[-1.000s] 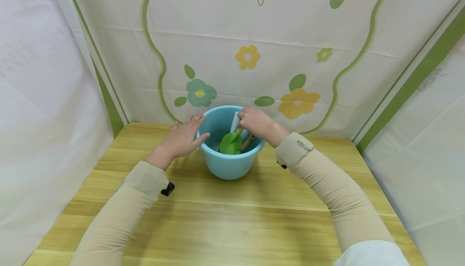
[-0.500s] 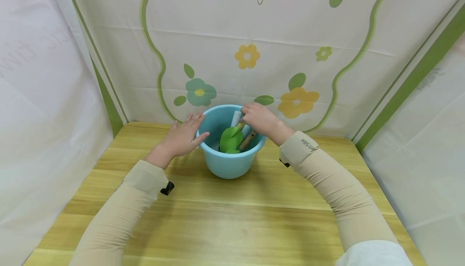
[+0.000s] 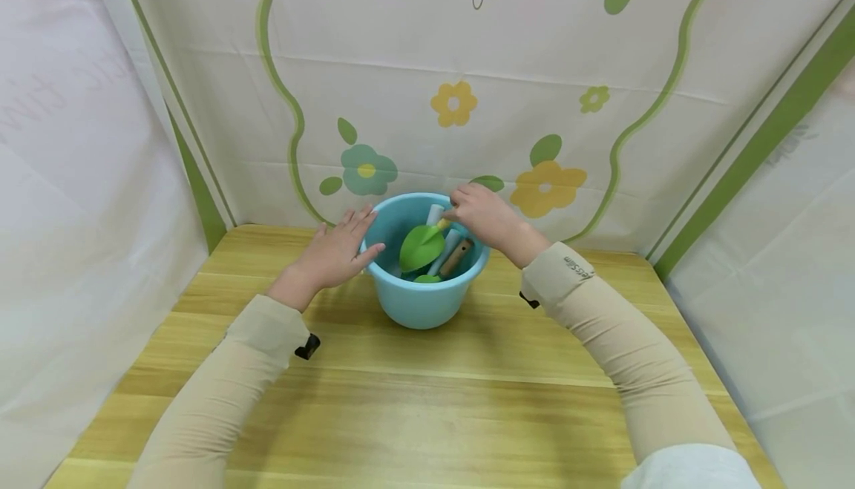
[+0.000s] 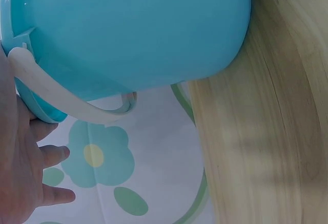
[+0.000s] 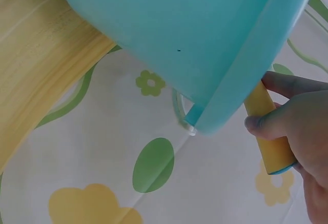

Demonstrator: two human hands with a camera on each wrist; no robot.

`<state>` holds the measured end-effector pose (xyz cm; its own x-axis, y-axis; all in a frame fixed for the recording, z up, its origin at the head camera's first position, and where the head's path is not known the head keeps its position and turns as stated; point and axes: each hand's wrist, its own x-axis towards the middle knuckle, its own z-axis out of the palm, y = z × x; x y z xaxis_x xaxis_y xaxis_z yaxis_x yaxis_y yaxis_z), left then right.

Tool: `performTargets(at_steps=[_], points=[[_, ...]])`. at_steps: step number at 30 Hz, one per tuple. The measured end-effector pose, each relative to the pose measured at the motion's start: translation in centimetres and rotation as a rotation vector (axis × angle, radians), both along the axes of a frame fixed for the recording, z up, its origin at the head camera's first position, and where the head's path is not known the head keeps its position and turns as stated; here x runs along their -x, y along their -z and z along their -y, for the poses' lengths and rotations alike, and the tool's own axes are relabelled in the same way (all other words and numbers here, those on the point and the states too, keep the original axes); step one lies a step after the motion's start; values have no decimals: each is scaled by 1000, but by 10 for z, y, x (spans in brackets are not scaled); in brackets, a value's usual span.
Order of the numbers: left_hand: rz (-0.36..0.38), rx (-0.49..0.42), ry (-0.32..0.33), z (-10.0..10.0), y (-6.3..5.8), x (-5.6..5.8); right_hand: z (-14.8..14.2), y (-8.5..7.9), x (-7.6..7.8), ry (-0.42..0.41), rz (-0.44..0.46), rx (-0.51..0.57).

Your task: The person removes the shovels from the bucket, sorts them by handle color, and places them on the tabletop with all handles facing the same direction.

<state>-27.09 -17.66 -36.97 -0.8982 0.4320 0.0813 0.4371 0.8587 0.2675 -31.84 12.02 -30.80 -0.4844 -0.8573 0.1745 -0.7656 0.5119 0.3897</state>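
Note:
A light blue bucket (image 3: 421, 307) stands upright near the table's back edge. My left hand (image 3: 334, 251) rests on its left rim with fingers spread and straight. In the left wrist view, the bucket's white carrying handle (image 4: 66, 98) hangs down beside that hand. At the right back rim, my right hand (image 3: 490, 214) grips a small trowel by its yellow handle (image 5: 271, 142), which pokes out over the rim. The trowel's green leaf-shaped blade (image 3: 418, 248) lies inside the bucket, above other tools. Part of the handle is covered by my fingers.
Inside the bucket lie a brown wooden handle (image 3: 457, 257), a pale blue handle (image 3: 446, 245), another pale tube-like end (image 3: 436, 214) and a green piece (image 3: 427, 279). White curtains with printed flowers (image 3: 548, 188) enclose the wooden table (image 3: 414, 415).
My right hand has shifted slightly right and upward, drawing the trowel's handle along. The green blade has turned and lifted, so more of the tools beneath shows. My left hand stays put.

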Motion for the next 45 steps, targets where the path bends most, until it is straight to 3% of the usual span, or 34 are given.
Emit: performTargets(at_steps=[12, 21, 36, 45], points=[[-6, -2, 2, 0, 0, 0, -11, 2, -4, 26, 9, 101], [-6, -3, 4, 0, 1, 0, -22, 5, -3, 32, 29, 118], [-9, -5, 8, -1, 1, 0, -33, 3, -11, 110, 179, 200], [-55, 56, -6, -2, 0, -1, -43, 4, -11, 192, 242, 236]])
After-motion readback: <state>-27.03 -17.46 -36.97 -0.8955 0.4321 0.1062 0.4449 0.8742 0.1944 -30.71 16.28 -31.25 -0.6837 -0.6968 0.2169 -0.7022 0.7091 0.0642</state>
